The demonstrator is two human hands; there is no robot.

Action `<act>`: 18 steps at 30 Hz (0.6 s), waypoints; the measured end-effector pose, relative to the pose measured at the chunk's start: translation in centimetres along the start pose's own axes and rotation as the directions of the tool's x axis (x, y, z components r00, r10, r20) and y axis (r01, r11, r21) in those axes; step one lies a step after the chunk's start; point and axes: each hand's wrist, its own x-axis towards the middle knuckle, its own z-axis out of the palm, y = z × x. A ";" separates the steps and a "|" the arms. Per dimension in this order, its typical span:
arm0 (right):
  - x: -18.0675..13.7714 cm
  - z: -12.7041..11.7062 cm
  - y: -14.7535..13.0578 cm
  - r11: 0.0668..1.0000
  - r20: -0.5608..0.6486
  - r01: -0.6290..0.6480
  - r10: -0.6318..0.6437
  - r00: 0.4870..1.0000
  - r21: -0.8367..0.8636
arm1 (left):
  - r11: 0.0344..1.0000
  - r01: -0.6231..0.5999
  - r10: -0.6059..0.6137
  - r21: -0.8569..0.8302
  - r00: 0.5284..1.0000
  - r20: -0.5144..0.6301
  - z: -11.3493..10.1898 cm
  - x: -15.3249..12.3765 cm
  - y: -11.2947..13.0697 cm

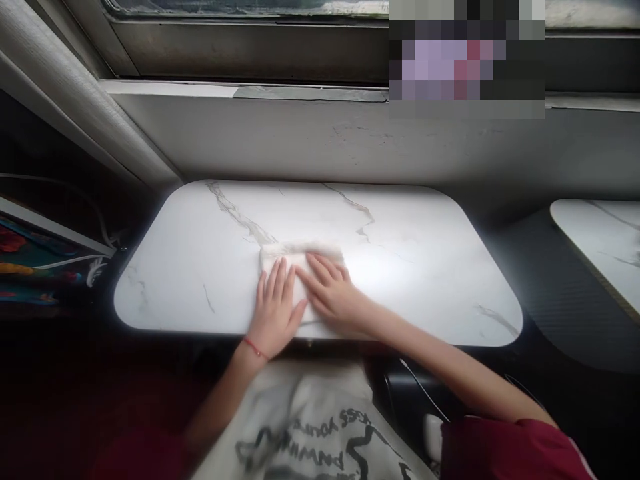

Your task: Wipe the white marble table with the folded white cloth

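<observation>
A folded white cloth (300, 249) lies on a white marble-patterned tabletop (170, 267), close to its front edge. My left hand (277, 307) rests flat on the left part of the cloth, its fingers stretched forward; a red string bracelet circles that wrist. On the right part of the cloth lies my right hand (334, 293), palm down, with the fingers angled to the left and slightly spread. The two hands are close together, and they cover much of the cloth's middle.
Behind the tabletop runs a pale wall with a window sill (310, 93). A second marble-patterned tabletop (610, 233) stands at the right. To the left are a whitish curtain (95, 87) and colourful fabric (30, 260). A white cable (425, 390) hangs below the front edge.
</observation>
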 end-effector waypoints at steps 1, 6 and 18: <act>0.9 0.1 0.5 0.999 -0.007 0.031 -0.031 0.999 -0.013 | 1.000 0.006 -0.006 0.012 1.000 0.011 0.0 0.3 -0.6; 5.8 1.2 1.8 0.993 -0.059 0.095 -0.099 0.993 -0.070 | 0.994 0.067 -0.073 0.086 0.995 0.072 -0.3 2.4 -4.1; 18.0 4.2 5.5 0.997 -0.145 0.074 -0.072 0.987 0.012 | 0.990 0.118 -0.135 0.079 0.952 0.276 -2.1 10.4 -14.4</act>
